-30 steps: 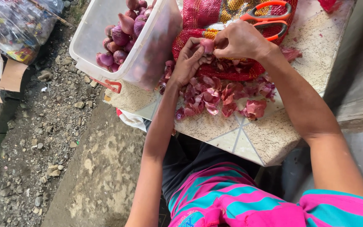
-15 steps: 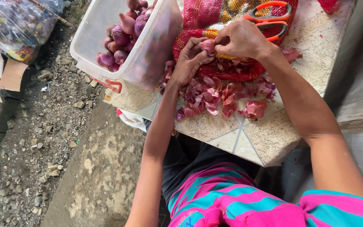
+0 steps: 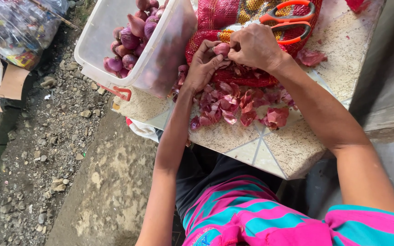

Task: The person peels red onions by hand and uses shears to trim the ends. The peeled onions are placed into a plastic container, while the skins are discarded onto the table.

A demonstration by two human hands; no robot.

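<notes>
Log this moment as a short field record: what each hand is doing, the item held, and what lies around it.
left hand: left hand cradles a small purple-red shallot
right hand: right hand pinches the same shallot from above
under the hands: red mesh sack on the speckled stone tabletop
peelings: loose reddish shallot skins heaped on the tabletop
container: clear plastic tub holding shallots
tool: orange-handled scissors lying on the sack

Both forearms are extending forward and converging, bare to above the elbows. Left hand [image 3: 202, 64] is sitting palm-up, fingers curling inward, thumb pressing toward the right. Right hand [image 3: 254, 45] is arching knuckles-up, wrist bent, fingertips pinching down against the left's. The 2 hands are touching at the fingertips.
</notes>
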